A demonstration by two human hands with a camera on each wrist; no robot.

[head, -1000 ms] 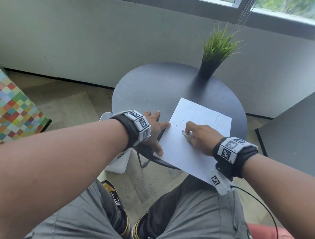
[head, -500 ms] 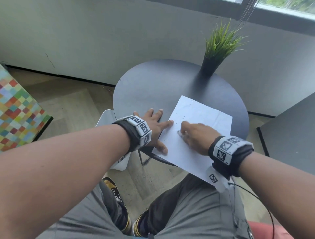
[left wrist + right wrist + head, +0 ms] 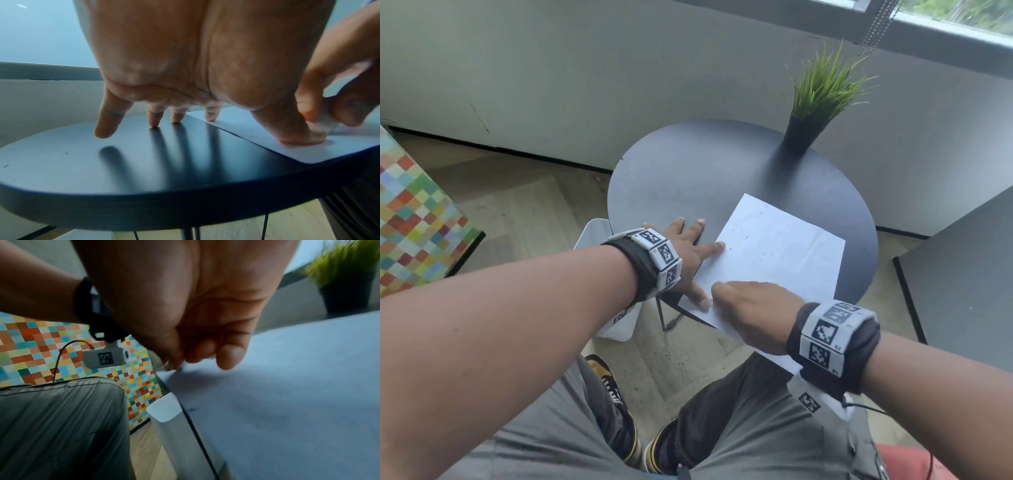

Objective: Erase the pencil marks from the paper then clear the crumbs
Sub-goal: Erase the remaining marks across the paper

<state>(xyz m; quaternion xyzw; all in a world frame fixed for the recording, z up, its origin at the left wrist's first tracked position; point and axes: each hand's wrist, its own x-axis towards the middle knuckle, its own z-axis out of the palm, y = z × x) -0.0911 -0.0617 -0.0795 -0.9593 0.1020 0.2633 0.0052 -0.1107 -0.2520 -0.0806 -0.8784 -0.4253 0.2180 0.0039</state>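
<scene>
The paper (image 3: 774, 260) lies on the near right part of the round dark bench (image 3: 688, 178), its long axis running from about 7 o'clock to 1 o'clock, with the near end hanging over the bench edge toward the person's lap. The right hand (image 3: 753, 308) sits on the paper's near left corner, fingers curled and pinching a small whitish thing that reads as an eraser (image 3: 327, 120); in the head view that thing is hidden under the knuckles. Faint short pencil marks (image 3: 760, 253) show on the sheet at roughly 1 o'clock from the right hand, so the rubbing would seem to need to travel up the sheet along its long axis, and the right hand is the nearer one to them.

The left hand (image 3: 685, 250) is spread flat, grasping nothing: its thumb and forefinger press on the paper's left edge while the other fingertips rest on the bare bench at 11 o'clock from the right hand.

A potted grass plant (image 3: 818, 102) stands at the bench's far edge, at 12 o'clock from the sheet. Pale walls, a window sill, wood flooring, a white bin (image 3: 170, 412) under the bench, and a multicoloured checkered block (image 3: 414, 219) at 9 o'clock.
</scene>
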